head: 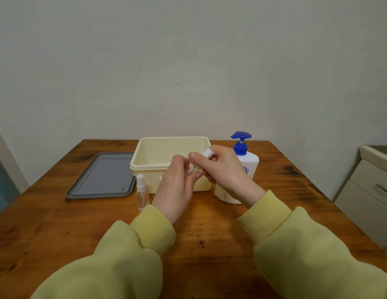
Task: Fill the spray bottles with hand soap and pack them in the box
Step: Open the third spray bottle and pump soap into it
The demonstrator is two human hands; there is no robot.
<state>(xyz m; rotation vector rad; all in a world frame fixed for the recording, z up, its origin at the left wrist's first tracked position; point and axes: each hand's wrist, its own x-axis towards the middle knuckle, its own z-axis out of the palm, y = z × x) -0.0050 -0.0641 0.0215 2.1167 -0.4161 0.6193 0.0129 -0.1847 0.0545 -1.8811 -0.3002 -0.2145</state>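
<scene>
Just before the open cream plastic box (173,139), the grip of the left hand (175,188) clamps the small clear spray bottle (192,169) while the right hand (226,172) pinches its white cap (208,152) — braced, likely, for unscrewing before filling.

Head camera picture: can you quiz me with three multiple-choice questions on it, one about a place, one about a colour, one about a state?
1. Where is the grey lid?
A flat on the table, left of the box
B on top of the box
C under the soap bottle

2. What colour is the pump on the soap bottle?
A white
B blue
C green

3. What state is the box in?
A open
B lidded
C tipped over

Answers: 1 A, the lid lies beside the box's left wall. 2 B, the pump head is bright blue. 3 A, its inside shows from above.
</scene>
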